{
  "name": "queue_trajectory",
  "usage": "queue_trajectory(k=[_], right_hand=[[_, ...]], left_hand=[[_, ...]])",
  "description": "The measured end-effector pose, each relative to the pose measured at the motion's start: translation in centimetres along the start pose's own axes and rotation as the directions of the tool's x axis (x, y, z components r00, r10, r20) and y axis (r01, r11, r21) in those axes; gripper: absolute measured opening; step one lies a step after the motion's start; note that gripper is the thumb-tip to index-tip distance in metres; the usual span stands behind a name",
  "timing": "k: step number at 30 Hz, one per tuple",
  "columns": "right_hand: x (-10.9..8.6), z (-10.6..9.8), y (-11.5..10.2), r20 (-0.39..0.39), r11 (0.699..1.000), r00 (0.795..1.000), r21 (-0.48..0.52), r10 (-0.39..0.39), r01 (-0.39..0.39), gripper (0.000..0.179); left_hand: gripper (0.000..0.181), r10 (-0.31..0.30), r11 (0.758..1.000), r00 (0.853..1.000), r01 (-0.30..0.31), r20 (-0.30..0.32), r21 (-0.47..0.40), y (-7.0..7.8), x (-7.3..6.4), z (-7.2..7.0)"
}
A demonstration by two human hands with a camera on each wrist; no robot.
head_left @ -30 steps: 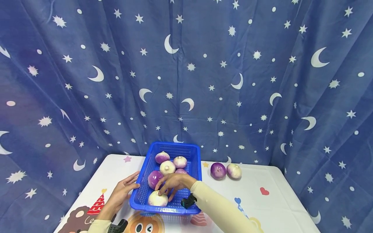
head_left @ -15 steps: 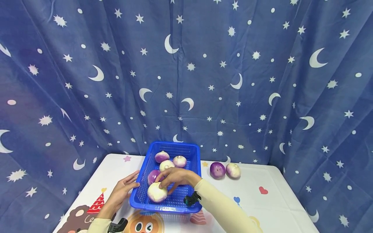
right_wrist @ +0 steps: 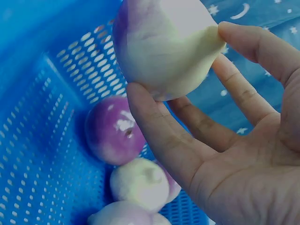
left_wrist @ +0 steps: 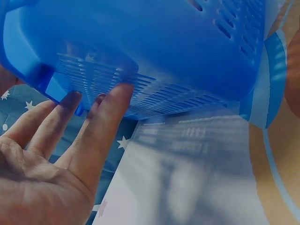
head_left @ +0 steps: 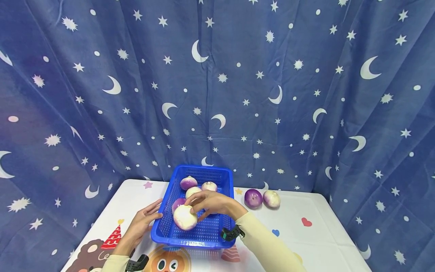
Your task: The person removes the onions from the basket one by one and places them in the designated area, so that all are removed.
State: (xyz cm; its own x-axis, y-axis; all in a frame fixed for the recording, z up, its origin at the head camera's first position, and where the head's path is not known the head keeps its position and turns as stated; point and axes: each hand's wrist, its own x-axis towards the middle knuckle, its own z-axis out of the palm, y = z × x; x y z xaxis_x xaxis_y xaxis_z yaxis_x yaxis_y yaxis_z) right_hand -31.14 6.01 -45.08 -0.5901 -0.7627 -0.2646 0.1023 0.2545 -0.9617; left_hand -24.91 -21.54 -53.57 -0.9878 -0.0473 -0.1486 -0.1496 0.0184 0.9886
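My right hand (head_left: 215, 203) holds a white-and-purple onion (head_left: 185, 219) above the near half of a blue plastic basket (head_left: 221, 244). In the right wrist view, thumb and fingertips pinch this onion (right_wrist: 164, 51) around its pale neck end. My left hand (head_left: 137, 226) is at the basket's left side. The left wrist view shows its straight fingers (left_wrist: 101, 131) touching the slotted outer wall (left_wrist: 164, 42). Inside the basket lie several more onions, among them a purple one (right_wrist: 115, 131) and a white one (right_wrist: 140, 183). My right hand partly covers those behind it.
A purple onion (head_left: 253, 198) and a whitish onion (head_left: 272, 199) lie side by side on the table right of the basket. The table has a white printed cloth (head_left: 326, 230). Behind it hangs a blue curtain (head_left: 217, 90) with stars and moons.
My right hand has lifted the onion from the basket's near left corner, up and slightly away from me. My left hand has stayed at the basket's side.
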Motion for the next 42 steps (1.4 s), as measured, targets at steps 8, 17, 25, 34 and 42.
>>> queue_trajectory(k=[8, 17, 25, 34, 42], right_hand=[[-1.9, 0.2, -0.5, 0.007, 0.995, 0.996, -0.04, -0.086, 0.086, 0.033], [-4.2, -0.3, -1.0, -0.069, 0.988, 0.987, -0.064, -0.143, 0.139, 0.036], [-6.0, -1.5, -0.4, -0.142, 0.981, 0.973, -0.105, -0.18, 0.166, 0.039], [-8.6, -3.0, 0.0, -0.207, 0.974, 0.954, -0.097, -0.219, 0.202, 0.042], [-12.0, -5.2, -0.1, -0.315, 0.969, 0.919, -0.135, -0.239, 0.206, 0.045]], left_hand=[[0.065, -0.002, 1.0, 1.0, 0.002, 0.008, -0.002, 0.0, 0.1, 0.0], [0.068, 0.004, 1.0, 1.0, -0.004, 0.022, -0.007, 0.1, -0.1, -0.2], [0.066, 0.015, 1.0, 1.0, -0.015, 0.023, -0.009, 0.2, -0.2, -0.1], [0.066, 0.008, 1.0, 1.0, -0.008, 0.028, -0.011, 0.0, -0.3, 0.0], [0.066, 0.015, 1.0, 0.999, -0.015, 0.033, -0.002, 0.3, -0.2, -0.1]])
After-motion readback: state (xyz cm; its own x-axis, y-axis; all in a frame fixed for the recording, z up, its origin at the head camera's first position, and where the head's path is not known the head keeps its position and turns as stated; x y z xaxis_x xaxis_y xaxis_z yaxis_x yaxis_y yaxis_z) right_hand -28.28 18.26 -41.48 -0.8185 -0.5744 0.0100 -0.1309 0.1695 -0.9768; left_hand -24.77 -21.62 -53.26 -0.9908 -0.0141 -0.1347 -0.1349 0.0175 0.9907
